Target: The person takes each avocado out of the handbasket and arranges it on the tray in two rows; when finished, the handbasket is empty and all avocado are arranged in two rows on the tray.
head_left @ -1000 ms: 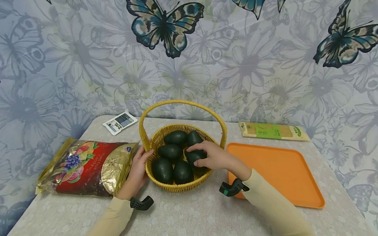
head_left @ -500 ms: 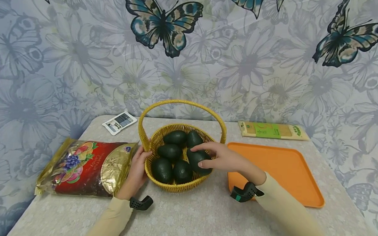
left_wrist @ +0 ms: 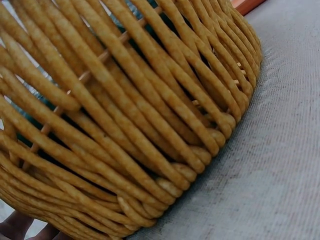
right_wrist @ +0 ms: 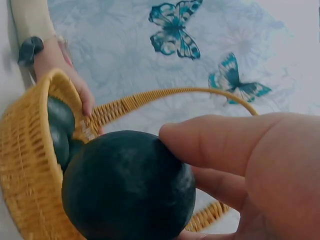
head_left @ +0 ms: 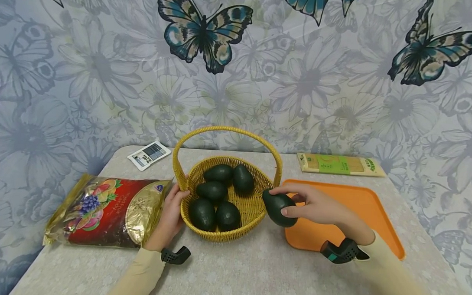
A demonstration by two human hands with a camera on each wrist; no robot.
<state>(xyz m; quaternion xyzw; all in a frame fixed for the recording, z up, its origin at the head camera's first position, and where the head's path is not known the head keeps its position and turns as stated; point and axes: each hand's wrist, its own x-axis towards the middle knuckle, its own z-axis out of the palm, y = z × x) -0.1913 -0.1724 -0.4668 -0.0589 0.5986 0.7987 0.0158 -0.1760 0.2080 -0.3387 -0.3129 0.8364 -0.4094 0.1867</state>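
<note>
In the head view, a dark green avocado (head_left: 277,208) is pinched between the thumb and fingers of my right hand (head_left: 317,205). It is just outside the right rim of a yellow woven basket (head_left: 219,236) and overlaps the near-left corner of an orange tray (head_left: 341,196). Several more avocados (head_left: 203,213) lie in the basket's left and back parts. My left hand (head_left: 173,212) grips the basket's left side, thumb at the rim by the handle. The right wrist view shows the held avocado (right_wrist: 127,185) close up, thumb on its side. Basket weave (left_wrist: 125,110) fills most of the left wrist view.
A red and gold candy bag (head_left: 109,210) lies left of my left hand. Behind it is a small white packet (head_left: 149,155). A flat green and cream package (head_left: 340,164) lies behind the tray. The basket's tall handle (head_left: 229,129) arches over it.
My right hand has lifted one avocado out of the basket's right side and carried it rightward past the rim. The left hand and the basket have stayed in place.
</note>
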